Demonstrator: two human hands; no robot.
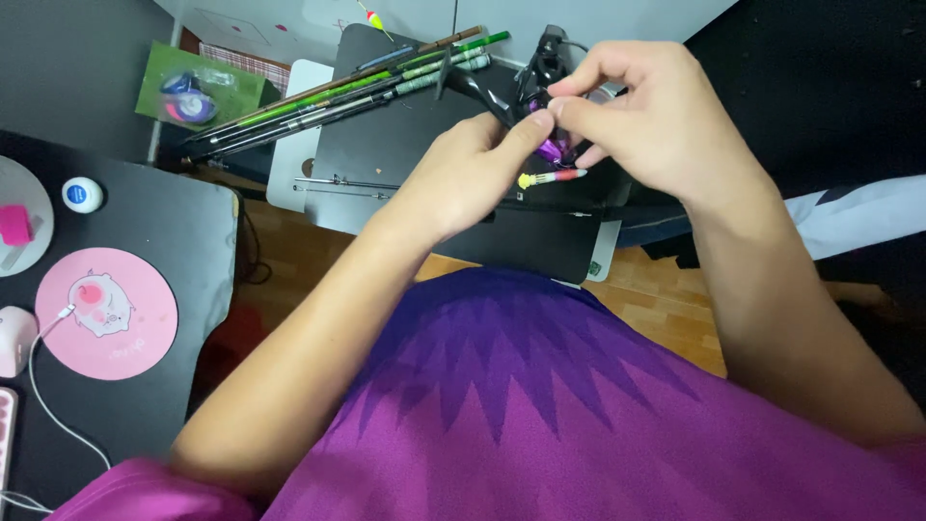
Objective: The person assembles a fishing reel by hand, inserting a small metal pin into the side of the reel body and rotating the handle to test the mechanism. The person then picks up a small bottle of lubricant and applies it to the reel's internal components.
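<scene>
My left hand [470, 169] and my right hand [644, 116] meet over a black fishing reel [545, 60] with a purple spool part [552, 150]. Fingers of both hands pinch at the reel; the exact grip is partly hidden. A small fishing float [550, 178] with a yellow tip and red end shows just below my fingers. A bundle of green and brown fishing rods [357, 89] stretches left from the reel across a black case [386, 145].
A black desk [183, 241] at left carries a round pink mouse pad [106, 311], a white mouse [13, 340] with a cable, and a small round white container [83, 194]. A green packet [198, 94] lies behind it. The floor [666, 299] below is wooden.
</scene>
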